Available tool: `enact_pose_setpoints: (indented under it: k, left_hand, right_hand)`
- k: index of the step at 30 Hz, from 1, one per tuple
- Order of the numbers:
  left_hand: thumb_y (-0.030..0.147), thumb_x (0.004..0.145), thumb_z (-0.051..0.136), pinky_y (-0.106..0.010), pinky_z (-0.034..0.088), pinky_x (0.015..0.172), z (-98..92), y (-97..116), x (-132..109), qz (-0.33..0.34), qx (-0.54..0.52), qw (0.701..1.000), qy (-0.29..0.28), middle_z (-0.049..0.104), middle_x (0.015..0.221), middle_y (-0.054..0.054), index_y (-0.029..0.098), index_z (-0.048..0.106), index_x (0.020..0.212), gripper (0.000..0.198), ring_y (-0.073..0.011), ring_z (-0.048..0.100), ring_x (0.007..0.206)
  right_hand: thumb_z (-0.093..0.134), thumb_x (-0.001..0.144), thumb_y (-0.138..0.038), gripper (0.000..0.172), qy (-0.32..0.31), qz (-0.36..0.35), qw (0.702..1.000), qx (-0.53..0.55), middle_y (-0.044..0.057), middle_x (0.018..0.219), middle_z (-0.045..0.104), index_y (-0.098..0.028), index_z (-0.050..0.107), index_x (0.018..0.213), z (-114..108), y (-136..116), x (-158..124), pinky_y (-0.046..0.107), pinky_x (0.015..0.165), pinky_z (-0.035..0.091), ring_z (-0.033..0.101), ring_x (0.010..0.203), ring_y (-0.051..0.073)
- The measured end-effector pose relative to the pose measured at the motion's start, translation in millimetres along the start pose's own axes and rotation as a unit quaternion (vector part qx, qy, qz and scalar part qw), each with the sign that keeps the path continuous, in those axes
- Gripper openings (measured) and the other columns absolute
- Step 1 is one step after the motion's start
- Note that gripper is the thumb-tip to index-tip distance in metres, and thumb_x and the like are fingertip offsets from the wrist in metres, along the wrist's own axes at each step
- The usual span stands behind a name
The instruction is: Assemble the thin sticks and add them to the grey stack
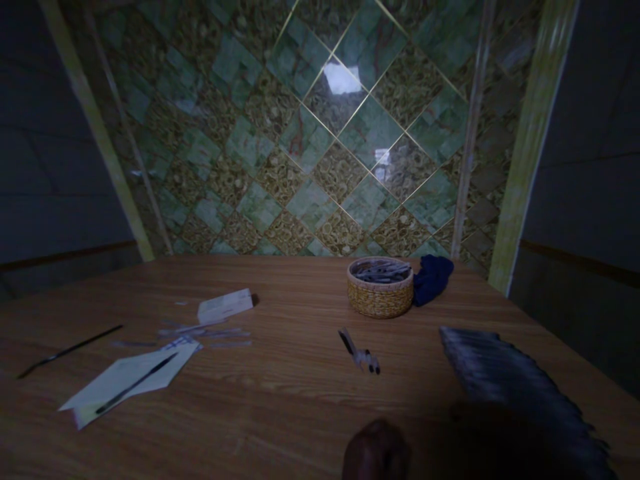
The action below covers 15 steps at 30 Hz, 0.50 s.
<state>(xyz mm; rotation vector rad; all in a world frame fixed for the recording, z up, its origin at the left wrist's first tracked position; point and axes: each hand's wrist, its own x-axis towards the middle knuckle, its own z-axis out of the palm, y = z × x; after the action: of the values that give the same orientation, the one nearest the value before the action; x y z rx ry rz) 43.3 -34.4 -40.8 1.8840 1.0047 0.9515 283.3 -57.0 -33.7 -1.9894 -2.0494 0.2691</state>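
Your visible hand (377,452) seemed curled; I couldn't tell the other hand's state. A nudge could have scattered the fanned pens (505,370).

I get one hand (376,455), cut off below, too dark to read; the dark shape (505,443) beside it hides part of the blurred ridged stack (510,373).

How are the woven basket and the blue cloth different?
The woven basket is tan, while the blue cloth is dark blue. The basket is round with an open top, but the cloth lies crumpled in a lump. The basket holds a bunch of thin sticks; no sticks show on the cloth. Both rest on the wood-grain table, side by side.
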Motion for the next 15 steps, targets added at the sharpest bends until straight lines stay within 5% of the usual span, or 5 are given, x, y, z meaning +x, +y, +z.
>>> enact_pose_setpoints:
  k: [6, 15]
  left_hand:
    - [0.025, 0.076, 0.052, -0.026, 0.034, 0.059, -7.3, -13.1, 4.8, -0.027, 0.103, 0.993, 0.046, 0.056, 0.064, -0.004, 0.021, 0.064, 0.06, 0.02, -0.0167, 0.052, 0.063]
    - [0.029, 0.073, 0.054, -0.029, 0.035, 0.06, -4.5, -42.5, 11.7, -0.068, 0.134, 0.984, 0.097, 0.061, 0.065, -0.007, 0.022, 0.066, 0.063, 0.017, -0.0201, 0.055, 0.063]
  right_hand:
    - [0.044, 0.081, -0.025, 0.022, -0.031, -0.087, 0.995, -0.031, 0.007, 0.086, 0.07, -0.021, 0.065, 0.088, 1.3, -73.5, 47.6, 0.028, 0.066, 0.039, 0.063, 0.082, 0.023]
    - [0.047, 0.081, -0.022, 0.021, -0.02, -0.068, 0.996, -0.05, 0.011, 0.091, 0.069, -0.017, 0.066, 0.084, 8.7, -117.0, 112.4, 0.027, 0.065, 0.039, 0.064, 0.085, 0.022]
